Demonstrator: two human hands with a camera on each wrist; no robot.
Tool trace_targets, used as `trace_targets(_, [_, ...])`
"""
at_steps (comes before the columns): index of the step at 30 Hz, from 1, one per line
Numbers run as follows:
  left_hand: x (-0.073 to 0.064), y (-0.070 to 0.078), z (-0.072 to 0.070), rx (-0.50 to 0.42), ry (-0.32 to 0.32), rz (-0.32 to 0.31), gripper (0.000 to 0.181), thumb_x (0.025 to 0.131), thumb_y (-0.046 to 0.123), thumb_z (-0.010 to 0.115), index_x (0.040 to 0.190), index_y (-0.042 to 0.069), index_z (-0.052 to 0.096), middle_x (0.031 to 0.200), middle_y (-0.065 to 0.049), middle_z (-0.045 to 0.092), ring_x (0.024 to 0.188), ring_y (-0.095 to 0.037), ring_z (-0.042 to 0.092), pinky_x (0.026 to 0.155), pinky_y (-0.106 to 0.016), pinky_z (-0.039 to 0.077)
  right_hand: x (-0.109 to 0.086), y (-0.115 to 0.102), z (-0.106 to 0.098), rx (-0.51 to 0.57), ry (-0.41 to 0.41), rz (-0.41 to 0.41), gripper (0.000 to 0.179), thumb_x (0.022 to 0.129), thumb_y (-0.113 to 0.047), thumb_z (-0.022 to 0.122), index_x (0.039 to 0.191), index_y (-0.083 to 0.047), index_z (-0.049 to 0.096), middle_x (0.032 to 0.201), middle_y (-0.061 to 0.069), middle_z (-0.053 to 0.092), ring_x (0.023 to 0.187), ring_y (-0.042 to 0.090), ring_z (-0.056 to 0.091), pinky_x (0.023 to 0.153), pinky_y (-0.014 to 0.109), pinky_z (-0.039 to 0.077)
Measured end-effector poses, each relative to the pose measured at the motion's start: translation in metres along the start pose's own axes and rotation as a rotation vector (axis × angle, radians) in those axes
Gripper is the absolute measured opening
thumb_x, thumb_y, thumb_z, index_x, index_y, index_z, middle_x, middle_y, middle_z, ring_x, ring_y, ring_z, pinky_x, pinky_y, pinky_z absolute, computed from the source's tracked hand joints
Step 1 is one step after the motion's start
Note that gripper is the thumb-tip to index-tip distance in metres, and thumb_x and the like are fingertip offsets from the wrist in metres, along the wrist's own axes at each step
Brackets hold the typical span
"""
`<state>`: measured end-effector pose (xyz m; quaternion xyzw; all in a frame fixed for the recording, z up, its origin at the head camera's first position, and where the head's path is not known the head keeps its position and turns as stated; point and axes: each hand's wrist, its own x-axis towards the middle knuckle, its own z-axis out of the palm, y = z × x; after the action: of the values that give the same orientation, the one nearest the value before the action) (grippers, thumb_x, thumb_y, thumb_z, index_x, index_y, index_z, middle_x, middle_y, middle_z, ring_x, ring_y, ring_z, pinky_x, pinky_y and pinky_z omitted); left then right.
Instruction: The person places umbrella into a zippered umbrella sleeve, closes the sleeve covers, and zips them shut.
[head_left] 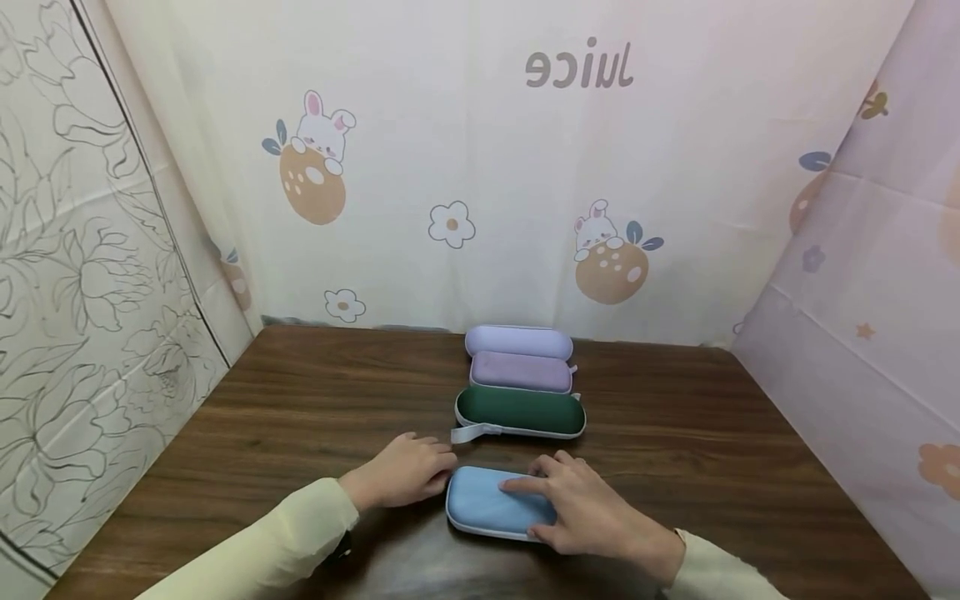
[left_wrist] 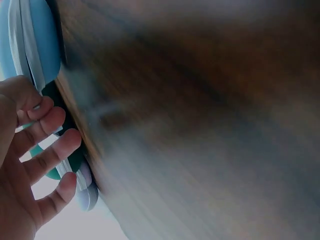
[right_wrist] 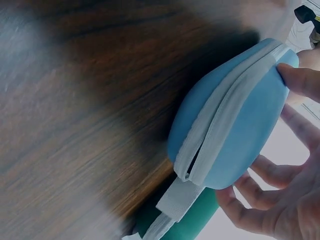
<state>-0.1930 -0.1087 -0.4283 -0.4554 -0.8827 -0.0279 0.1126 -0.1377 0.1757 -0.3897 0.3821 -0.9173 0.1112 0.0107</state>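
Note:
A light blue zip-up glasses case (head_left: 491,500) lies on the wooden table, with a pale zipper band round its side. My right hand (head_left: 588,508) holds its right end, thumb at the near edge, forefinger across the top, other fingers at the far side. In the right wrist view the blue case (right_wrist: 250,120) shows a narrow gap at the zipper's end, by a grey fabric tab (right_wrist: 181,198). My left hand (head_left: 408,471) is at the left end; in the left wrist view its thumb and forefinger pinch at the zipper, the pull mostly hidden, other fingers spread.
Beyond the blue case lie a dark green zip case (head_left: 521,408) with a grey strap (head_left: 476,432), a purple case (head_left: 521,371) and a lavender case (head_left: 517,342), lined up towards the printed curtain (head_left: 465,167) at the back. Wooden tabletop (head_left: 697,433) extends on both sides.

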Motion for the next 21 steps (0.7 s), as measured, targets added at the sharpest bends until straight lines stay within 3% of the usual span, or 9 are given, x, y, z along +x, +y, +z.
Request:
trace_targets(6, [-0.011,0.007,-0.003,-0.006,0.066,-0.01,0.015,0.082,0.015,0.063,0.072,0.019,0.052,0.07,0.008,0.049,0.071,-0.013,0.055,0.057,-0.032,0.04,-0.001,-0.006,0.004,-0.005,0.048,0.053,0.049,0.078,-0.034,0.075,0.126,-0.034,0.062,0.098,-0.001,0.054,0.084,0.014,0.046,0.065,0.033,0.04])
trace_targets(12, [-0.017,0.014,-0.005,-0.012,0.076,-0.016,0.015,0.083,0.015,0.063,0.072,0.018,0.053,0.069,0.008,0.049,0.071,-0.013,0.056,0.057,-0.032,0.041,0.0,-0.019,0.008,-0.042,0.11,0.154,0.05,0.074,-0.033,0.078,0.122,-0.031,0.065,0.088,0.0,0.051,0.074,0.016,0.042,0.055,0.033,0.037])
trace_targets(17, [-0.014,0.015,-0.005,-0.006,0.085,-0.032,0.017,0.084,0.014,0.064,0.071,0.017,0.053,0.068,0.007,0.052,0.069,-0.013,0.056,0.057,-0.031,0.042,0.003,-0.024,0.003,-0.024,0.038,0.203,0.053,0.076,-0.039,0.078,0.126,-0.029,0.063,0.086,0.004,0.052,0.071,0.019,0.044,0.052,0.037,0.039])
trace_targets(19, [-0.012,0.014,-0.004,-0.005,0.07,-0.049,0.016,0.085,0.014,0.064,0.072,0.017,0.054,0.069,0.006,0.053,0.07,-0.013,0.057,0.056,-0.031,0.042,0.004,-0.02,-0.002,-0.021,-0.028,0.164,0.052,0.081,-0.042,0.073,0.13,-0.028,0.06,0.091,0.005,0.054,0.076,0.019,0.049,0.056,0.038,0.044])
trace_targets(21, [-0.01,0.012,-0.003,-0.01,0.048,-0.064,0.016,0.086,0.015,0.064,0.074,0.017,0.054,0.071,0.006,0.055,0.071,-0.013,0.057,0.055,-0.03,0.041,0.005,-0.01,-0.009,-0.011,-0.092,0.074,0.047,0.088,-0.038,0.067,0.133,-0.028,0.057,0.095,0.002,0.054,0.077,0.015,0.051,0.06,0.033,0.046])
